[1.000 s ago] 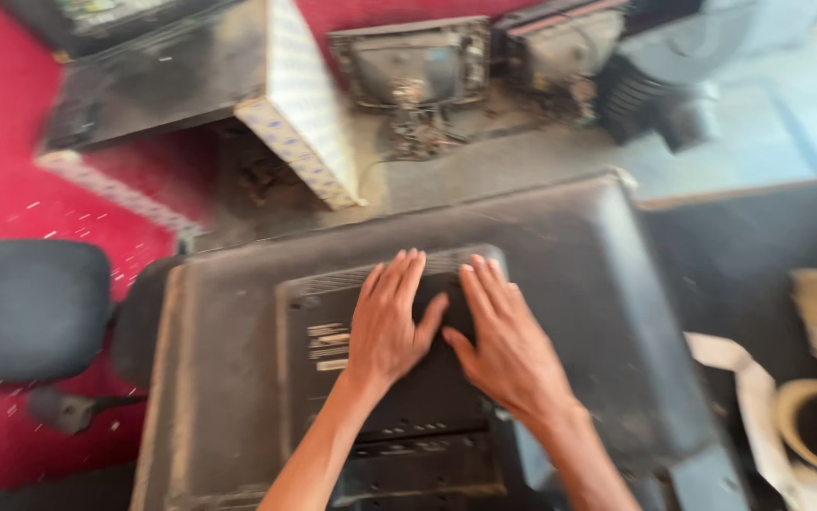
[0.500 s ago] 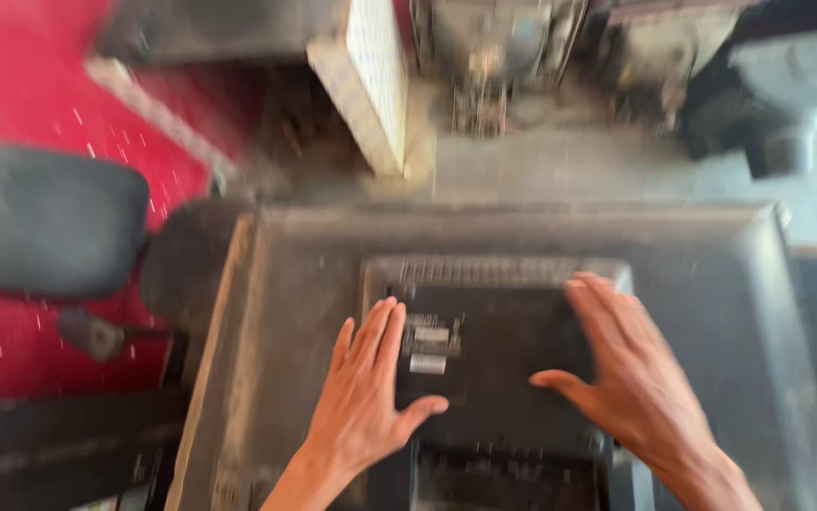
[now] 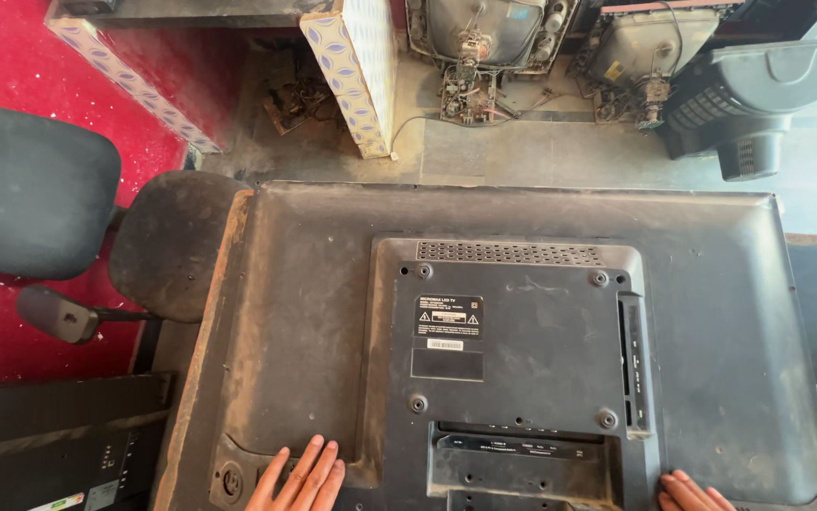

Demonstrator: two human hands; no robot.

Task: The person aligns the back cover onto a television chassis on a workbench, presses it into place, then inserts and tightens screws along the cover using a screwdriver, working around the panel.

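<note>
A flat television (image 3: 512, 350) lies face down, its dusty black back cover upward, filling the middle of the view. It probably lies this way so that the back, with its raised centre panel (image 3: 512, 350) and screw holes, can be reached from above.

The left hand (image 3: 302, 478) rests flat on the lower edge of the back cover, fingers straight and close together, holding nothing. The right hand (image 3: 692, 492) touches the lower right edge; only the fingertips show, so I cannot tell if they are spread.

To the left stands a black office chair (image 3: 68, 227) on a red floor (image 3: 11, 85). Beyond the television, old tube sets (image 3: 484, 43) stand opened, their insides bare, beside a patterned board (image 3: 356, 71).
</note>
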